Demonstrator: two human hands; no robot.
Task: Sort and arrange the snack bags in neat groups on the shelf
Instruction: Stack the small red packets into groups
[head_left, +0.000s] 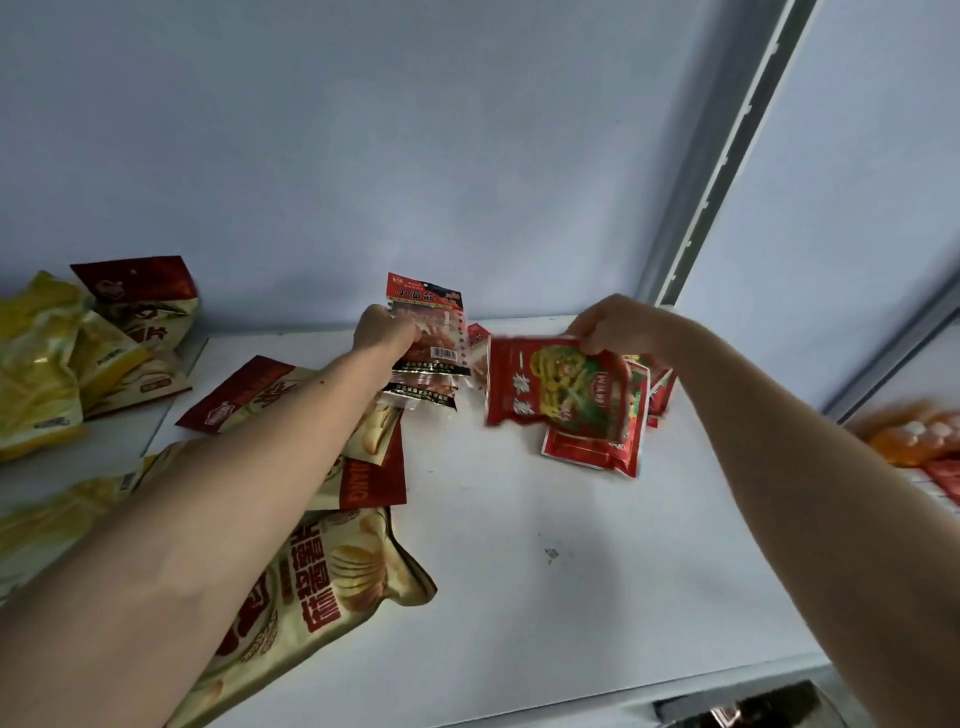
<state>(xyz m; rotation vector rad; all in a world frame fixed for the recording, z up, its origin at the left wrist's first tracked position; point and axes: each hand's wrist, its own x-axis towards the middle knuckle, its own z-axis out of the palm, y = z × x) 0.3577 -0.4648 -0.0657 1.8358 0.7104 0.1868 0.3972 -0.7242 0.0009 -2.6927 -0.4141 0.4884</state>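
Observation:
My left hand (382, 330) grips a small stack of red-and-black snack packets (428, 338), held upright near the back of the white shelf (519, 545). My right hand (615, 325) pinches the top edge of a red-and-green snack bag (558, 384), lifted over a pile of like red bags (597, 441) lying flat. Large beige-and-red chip bags (317, 587) lie under my left forearm.
Yellow bags (36, 364) and more beige-and-red bags (140, 312) are heaped on the neighbouring shelf at the left. A grey upright post (691, 208) stands at the back right. Orange packs (914, 436) lie blurred on the shelf to the right.

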